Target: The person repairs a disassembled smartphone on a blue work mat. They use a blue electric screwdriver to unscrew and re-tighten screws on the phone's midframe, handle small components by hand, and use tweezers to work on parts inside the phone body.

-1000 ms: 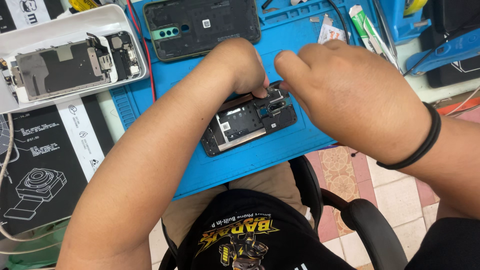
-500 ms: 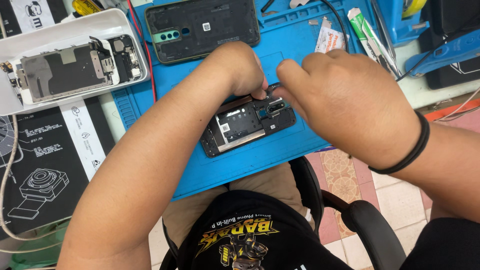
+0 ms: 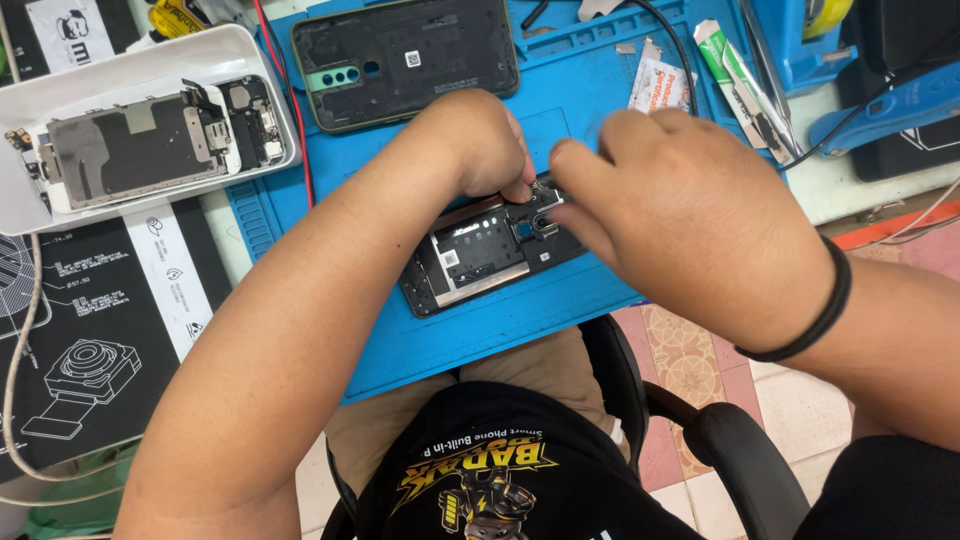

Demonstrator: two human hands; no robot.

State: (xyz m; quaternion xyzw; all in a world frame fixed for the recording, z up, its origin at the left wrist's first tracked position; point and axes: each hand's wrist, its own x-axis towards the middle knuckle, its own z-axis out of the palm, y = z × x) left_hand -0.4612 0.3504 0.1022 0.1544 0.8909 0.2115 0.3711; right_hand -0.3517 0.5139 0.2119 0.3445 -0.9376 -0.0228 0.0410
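An opened black phone lies face down on the blue work mat, its inner boards bare. My left hand rests curled at the phone's far edge, fingertips pressing on its upper corner. My right hand comes in from the right, fingers pinched together over the same corner near the camera part; whatever small thing they pinch is hidden. A black band sits on my right wrist.
A detached dark phone back cover lies at the mat's far side. A white tray on the left holds another stripped phone. Packets and tubes lie at the right. A black chair arm is below.
Both hands shifted slightly over the phone's top corner. My right hand's fingers moved closer in toward my left fingertips. The phone stayed put.
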